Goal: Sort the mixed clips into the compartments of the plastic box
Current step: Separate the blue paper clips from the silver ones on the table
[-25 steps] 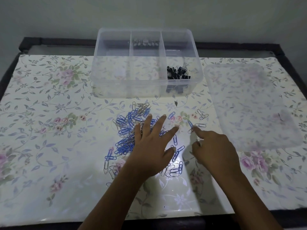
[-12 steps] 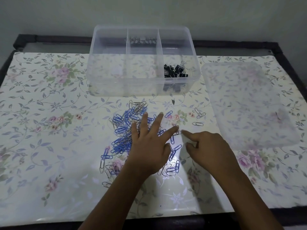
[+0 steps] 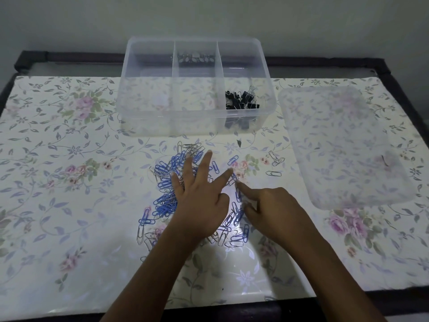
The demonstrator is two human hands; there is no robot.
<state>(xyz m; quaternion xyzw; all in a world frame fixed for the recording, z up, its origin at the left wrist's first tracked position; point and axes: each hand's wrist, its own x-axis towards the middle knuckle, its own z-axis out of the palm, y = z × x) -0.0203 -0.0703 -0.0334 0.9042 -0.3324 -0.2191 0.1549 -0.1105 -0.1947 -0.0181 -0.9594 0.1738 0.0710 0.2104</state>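
Note:
A pile of blue and silver paper clips lies on the floral table cover, in front of a clear plastic box with three compartments. Black binder clips sit in the right compartment; the left and middle ones look empty. My left hand lies flat on the pile with its fingers spread. My right hand is beside it, index finger stretched out and touching a silver clip, the other fingers curled. Three silver clips lie apart to the right.
The box's translucent lid lies flat on the right of the table. The dark table frame runs along the back and sides. The floral cover reaches near the front edge.
My right index finger has slid left across the table, pushing a clip towards the pile. My left hand has stayed spread on the pile.

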